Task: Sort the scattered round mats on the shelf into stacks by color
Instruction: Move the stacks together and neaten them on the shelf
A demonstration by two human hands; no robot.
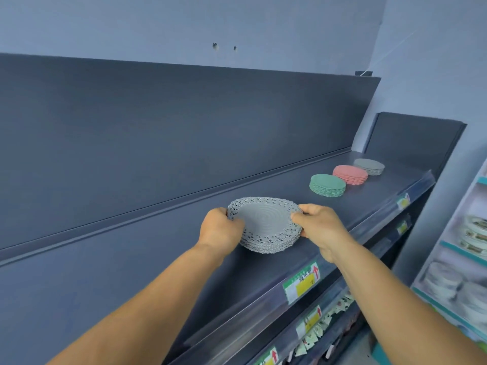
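Head view: yellow-green shelf label (302, 283), red arrow, writing illegible.

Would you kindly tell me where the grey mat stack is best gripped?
Grip the grey mat stack at opposite rim edges, left hand and right hand coming from either side; it is wide, round and loosely layered.
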